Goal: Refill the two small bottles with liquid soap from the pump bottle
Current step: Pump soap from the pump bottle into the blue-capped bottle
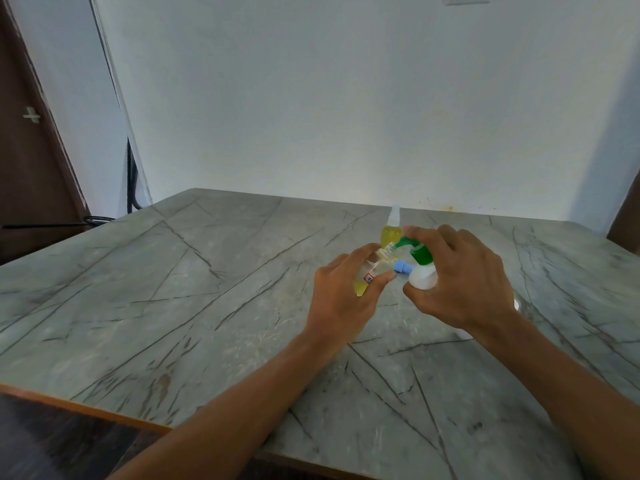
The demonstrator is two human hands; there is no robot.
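Note:
My left hand [341,296] grips a small clear bottle [370,271] with yellow soap in its bottom, tilted with its open neck toward the pump bottle. My right hand [460,278] holds the white pump bottle [420,278], fingers on its green pump head [415,249], whose spout sits at the small bottle's mouth. Behind them stands a second small bottle [391,233], full of yellow liquid, with a clear spray cap. A light blue cap [403,266] lies on the table between my hands.
The grey marble-patterned table [207,289] runs up to a white wall at the back; its wooden front edge is near me at lower left. A dark door and black cables are at the left. Something white and clear shows partly behind my right wrist [516,304].

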